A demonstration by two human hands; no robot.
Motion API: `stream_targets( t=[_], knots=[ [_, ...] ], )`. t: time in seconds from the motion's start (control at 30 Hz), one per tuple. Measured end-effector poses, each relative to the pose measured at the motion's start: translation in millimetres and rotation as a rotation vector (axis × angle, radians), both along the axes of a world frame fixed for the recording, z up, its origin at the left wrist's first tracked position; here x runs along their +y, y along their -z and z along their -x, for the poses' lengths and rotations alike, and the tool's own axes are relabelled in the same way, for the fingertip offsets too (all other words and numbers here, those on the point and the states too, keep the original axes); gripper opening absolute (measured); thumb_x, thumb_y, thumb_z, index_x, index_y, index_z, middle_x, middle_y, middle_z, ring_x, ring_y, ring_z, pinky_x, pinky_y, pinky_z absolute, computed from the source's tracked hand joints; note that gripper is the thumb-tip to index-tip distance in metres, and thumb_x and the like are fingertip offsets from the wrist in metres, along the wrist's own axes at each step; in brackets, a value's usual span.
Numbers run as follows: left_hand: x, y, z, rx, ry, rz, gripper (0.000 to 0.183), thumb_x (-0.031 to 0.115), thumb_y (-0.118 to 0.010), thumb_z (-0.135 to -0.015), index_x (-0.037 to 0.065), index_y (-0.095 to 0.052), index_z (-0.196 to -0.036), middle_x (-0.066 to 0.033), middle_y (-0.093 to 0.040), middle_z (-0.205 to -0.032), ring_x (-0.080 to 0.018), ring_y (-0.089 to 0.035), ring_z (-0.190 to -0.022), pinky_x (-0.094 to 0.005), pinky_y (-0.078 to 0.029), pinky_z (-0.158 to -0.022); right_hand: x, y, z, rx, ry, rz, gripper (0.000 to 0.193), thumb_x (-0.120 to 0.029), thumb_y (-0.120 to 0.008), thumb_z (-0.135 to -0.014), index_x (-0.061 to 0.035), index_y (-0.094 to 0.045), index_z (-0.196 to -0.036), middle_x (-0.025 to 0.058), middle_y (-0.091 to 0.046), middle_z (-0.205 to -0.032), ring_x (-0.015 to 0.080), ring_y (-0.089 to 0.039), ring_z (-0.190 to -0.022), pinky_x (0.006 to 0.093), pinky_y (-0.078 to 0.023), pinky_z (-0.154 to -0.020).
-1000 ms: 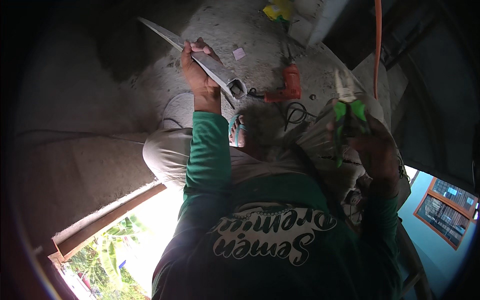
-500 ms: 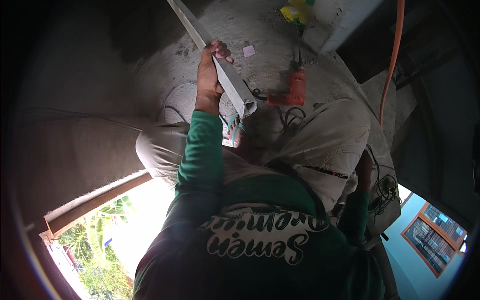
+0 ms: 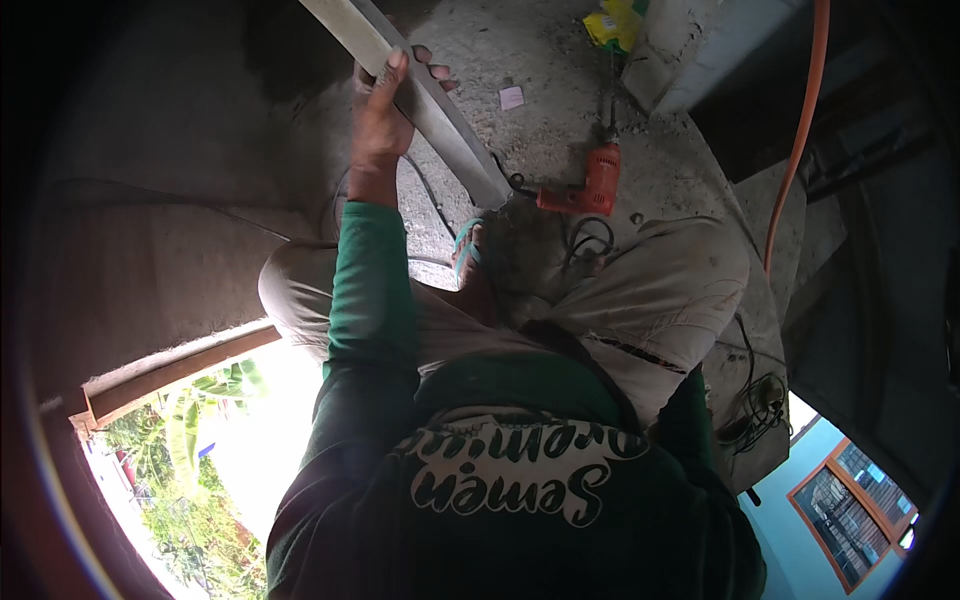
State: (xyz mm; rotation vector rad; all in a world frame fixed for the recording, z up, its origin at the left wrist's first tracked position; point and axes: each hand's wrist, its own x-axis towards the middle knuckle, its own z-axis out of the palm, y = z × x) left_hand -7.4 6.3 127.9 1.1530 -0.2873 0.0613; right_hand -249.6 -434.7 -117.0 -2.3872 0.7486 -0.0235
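My left hand (image 3: 383, 125) is closed round a long, light grey square tube (image 3: 455, 145), thumb on top and fingertips past its far side. The tube slants from the upper left down to its near end, in front of my sandalled foot (image 3: 470, 245) and left of an orange power drill (image 3: 600, 180). The drill lies on the ground with its long bit (image 3: 613, 105) pointing away from me. My right arm (image 3: 687, 415) goes down beside my bent right knee, and that hand is hidden behind the leg.
A black cable loop (image 3: 588, 238) lies by the drill, and tangled cables (image 3: 762, 405) at the right edge. An orange hose (image 3: 798, 140) hangs at right. Farther off are a pink paper piece (image 3: 511, 98) and a yellow-green packet (image 3: 613, 25). A bright opening is at lower left.
My left hand has shifted left and away with the tube, which has turned so its hollow end no longer faces me. My right arm has drawn in behind my knee.
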Motion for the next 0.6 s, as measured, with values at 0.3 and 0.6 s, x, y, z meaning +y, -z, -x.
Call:
stream_targets(
  t=[0.3,0.6],
  knots=[
    [19.2,18.4,-24.1,-0.112,-0.387,-0.142,0.013,0.000,-0.076,-0.082,-0.004,-0.066,-0.090,-0.0092,-0.067,-0.073,-0.0191,-0.063,-0.055,-0.0324,-0.050,-0.055,-3.6,-9.4,4.9,-0.054,0.020,-0.032,0.041,-0.021,-0.057,-0.090,-0.0013,-0.060,-0.126,0.0255,-0.069,-0.112,0.0447,-0.067,-0.101,0.0539,-0.053,-0.086],
    [30.9,18.0,-52.6,-0.214,-0.372,-0.099,0.026,0.000,-0.077,-0.083,-0.002,-0.061,-0.104,-0.0116,-0.068,-0.082,-0.0216,-0.067,-0.061,-0.0351,-0.057,-0.059,-9.8,-39.5,19.2,-0.087,0.029,-0.070,0.041,-0.021,-0.057,-0.092,-0.0015,-0.061,-0.128,0.0250,-0.069,-0.112,0.0433,-0.068,-0.101,0.0528,-0.054,-0.086]
  ],
)
